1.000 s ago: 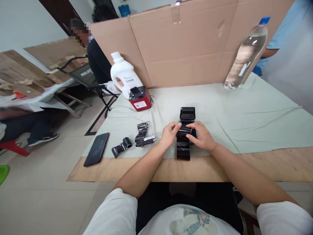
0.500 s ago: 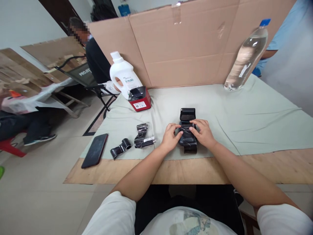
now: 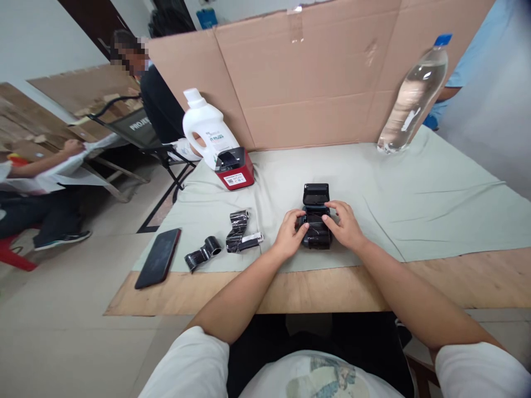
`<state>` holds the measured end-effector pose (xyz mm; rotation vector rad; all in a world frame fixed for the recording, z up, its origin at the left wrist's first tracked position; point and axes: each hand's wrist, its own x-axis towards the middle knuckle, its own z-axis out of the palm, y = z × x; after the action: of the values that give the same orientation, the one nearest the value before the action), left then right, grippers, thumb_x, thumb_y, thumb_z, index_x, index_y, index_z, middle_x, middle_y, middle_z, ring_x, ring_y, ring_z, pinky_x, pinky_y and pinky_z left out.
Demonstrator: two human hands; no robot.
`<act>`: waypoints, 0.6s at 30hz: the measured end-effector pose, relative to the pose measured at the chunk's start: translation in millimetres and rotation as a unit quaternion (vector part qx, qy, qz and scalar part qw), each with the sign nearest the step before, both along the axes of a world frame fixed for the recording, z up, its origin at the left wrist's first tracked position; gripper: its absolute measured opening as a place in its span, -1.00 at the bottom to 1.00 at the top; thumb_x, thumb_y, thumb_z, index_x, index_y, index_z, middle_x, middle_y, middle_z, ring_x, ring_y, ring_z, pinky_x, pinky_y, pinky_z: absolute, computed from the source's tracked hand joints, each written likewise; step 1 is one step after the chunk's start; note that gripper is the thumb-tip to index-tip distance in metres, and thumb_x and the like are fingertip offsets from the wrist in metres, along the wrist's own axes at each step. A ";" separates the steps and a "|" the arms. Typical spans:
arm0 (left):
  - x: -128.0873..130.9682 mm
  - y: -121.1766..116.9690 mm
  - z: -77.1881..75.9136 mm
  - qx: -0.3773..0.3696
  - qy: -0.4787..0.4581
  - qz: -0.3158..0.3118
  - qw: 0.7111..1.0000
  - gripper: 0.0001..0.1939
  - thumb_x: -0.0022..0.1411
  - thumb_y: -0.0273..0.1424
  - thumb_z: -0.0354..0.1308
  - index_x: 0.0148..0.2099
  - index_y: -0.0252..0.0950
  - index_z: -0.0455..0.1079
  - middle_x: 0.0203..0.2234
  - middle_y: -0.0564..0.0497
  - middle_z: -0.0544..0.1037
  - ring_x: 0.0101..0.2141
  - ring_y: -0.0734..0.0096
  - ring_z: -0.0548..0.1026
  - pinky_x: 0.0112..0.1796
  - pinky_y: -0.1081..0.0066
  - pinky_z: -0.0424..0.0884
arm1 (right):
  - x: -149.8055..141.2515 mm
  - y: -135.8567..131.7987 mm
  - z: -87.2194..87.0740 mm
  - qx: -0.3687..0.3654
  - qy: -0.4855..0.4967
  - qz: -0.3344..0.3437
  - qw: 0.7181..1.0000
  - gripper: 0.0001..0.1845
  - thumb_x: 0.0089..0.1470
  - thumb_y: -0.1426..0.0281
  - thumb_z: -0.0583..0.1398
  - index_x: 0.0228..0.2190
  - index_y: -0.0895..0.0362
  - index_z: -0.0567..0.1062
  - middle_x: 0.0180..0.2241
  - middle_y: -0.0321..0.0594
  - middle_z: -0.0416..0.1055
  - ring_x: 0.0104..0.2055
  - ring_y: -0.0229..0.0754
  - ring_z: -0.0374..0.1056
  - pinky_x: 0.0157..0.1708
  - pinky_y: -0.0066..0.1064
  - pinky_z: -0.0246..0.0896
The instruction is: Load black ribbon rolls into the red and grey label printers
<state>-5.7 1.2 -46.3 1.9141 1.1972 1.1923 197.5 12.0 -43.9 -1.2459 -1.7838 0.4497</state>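
Observation:
A small black printer (image 3: 316, 197) lies on the grey-green cloth (image 3: 415, 199) with its lid open toward the back. A roll of shiny black ribbon (image 3: 316, 232) sits in its front part. My left hand (image 3: 288, 234) pinches the roll's left end. My right hand (image 3: 344, 226) grips its right end, fingers curled over the top. Both hands are closed on the roll.
Left of my hands lie a loose black ribbon roll (image 3: 239, 232), a smaller black spool (image 3: 204, 253) and a dark phone (image 3: 157, 265). A red printer (image 3: 233, 167) and white jug (image 3: 206, 131) stand at the back left, a water bottle (image 3: 410, 99) back right. Cardboard (image 3: 315, 83) walls the rear. Another person sits at far left.
The loose strip of ribbon that hung toward the table edge has been wound up onto the roll. Both hands have moved slightly forward and down onto the printer.

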 end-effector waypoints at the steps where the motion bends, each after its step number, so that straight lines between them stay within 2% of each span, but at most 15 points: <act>1: -0.2 0.4 -0.6 -0.001 -0.002 -0.002 1.000 -0.69 0.28 -0.27 0.09 0.03 -0.27 0.30 -0.01 -0.16 0.38 0.01 0.23 0.39 -0.08 0.24 0.45 | 0.0 1.0 -0.9 -0.013 0.017 -0.010 1.000 -0.50 0.14 0.08 0.11 0.02 0.10 0.39 0.05 0.02 0.36 0.13 0.07 0.24 0.12 0.05 0.21; 5: -0.4 0.8 -1.5 -0.004 -0.003 -0.007 1.000 -0.68 0.27 -0.27 0.10 0.03 -0.27 0.30 -0.01 -0.16 0.38 0.01 0.21 0.38 -0.08 0.23 0.46 | -0.5 5.3 -5.1 -0.129 0.112 -0.011 0.985 -0.17 0.07 -0.09 0.11 0.21 0.15 0.16 0.21 0.15 0.21 0.22 0.11 0.21 0.17 0.09 0.14; 7: 0.0 0.5 -1.9 -0.008 -0.006 -0.006 1.000 -0.67 0.25 -0.28 0.11 0.04 -0.27 0.29 -0.01 -0.17 0.37 0.02 0.20 0.38 -0.07 0.22 0.45 | -0.1 6.9 -5.9 -0.183 0.160 0.019 0.970 -0.11 0.08 -0.15 0.06 0.25 0.13 0.09 0.26 0.11 0.17 0.29 0.08 0.13 0.24 0.05 0.06; 9: 0.8 0.0 -2.6 -0.017 -0.014 -0.001 1.000 -0.64 0.23 -0.30 0.13 0.06 -0.27 0.27 0.01 -0.17 0.35 0.01 0.20 0.37 -0.07 0.20 0.44 | 1.1 8.5 -5.6 -0.209 0.201 0.042 0.956 -0.15 0.11 -0.18 0.01 0.25 0.08 0.11 0.26 0.04 0.19 0.32 0.02 0.10 0.27 0.01 0.04; 12: 2.2 -0.8 -4.8 -0.041 -0.044 0.012 0.998 -0.53 0.19 -0.31 0.16 0.12 -0.27 0.20 0.06 -0.21 0.28 -0.03 0.23 0.39 -0.06 0.19 0.44 | 4.0 10.5 -3.7 -0.205 0.255 0.054 0.943 -0.24 0.15 -0.18 -0.08 0.17 0.05 0.20 0.19 0.00 0.30 0.25 -0.01 0.22 0.17 0.00 0.18; 14: 3.0 -1.2 -6.6 -0.056 -0.068 0.019 0.996 -0.44 0.16 -0.31 0.18 0.18 -0.26 0.13 0.13 -0.23 0.21 -0.02 0.24 0.39 -0.06 0.20 0.44 | 5.4 10.6 -1.5 -0.183 0.263 0.053 0.946 -0.31 0.18 -0.16 -0.11 0.10 0.04 0.27 0.09 -0.03 0.39 0.16 -0.03 0.30 0.09 -0.02 0.26; 16: 3.1 -1.5 -8.0 -0.070 -0.081 0.018 0.994 -0.35 0.15 -0.28 0.21 0.23 -0.25 0.08 0.18 -0.25 0.16 0.01 0.23 0.39 -0.05 0.21 0.44 | 6.0 9.4 0.1 -0.151 0.229 0.040 0.961 -0.36 0.19 -0.14 -0.09 0.04 0.04 0.33 0.02 -0.06 0.45 0.11 -0.04 0.34 0.05 -0.04 0.28; 18: 2.5 -1.5 -8.8 -0.082 -0.079 0.014 0.993 -0.31 0.16 -0.25 0.20 0.27 -0.26 0.04 0.21 -0.28 0.16 0.05 0.19 0.38 -0.01 0.17 0.42 | 5.9 7.8 0.2 -0.113 0.153 0.002 0.982 -0.36 0.17 -0.14 -0.04 -0.01 0.06 0.38 0.00 -0.04 0.45 0.09 -0.01 0.33 0.06 -0.03 0.26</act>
<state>-3.1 -0.3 -55.2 1.6565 1.2013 1.1960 203.5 19.9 -43.7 -1.2489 -1.5041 0.8196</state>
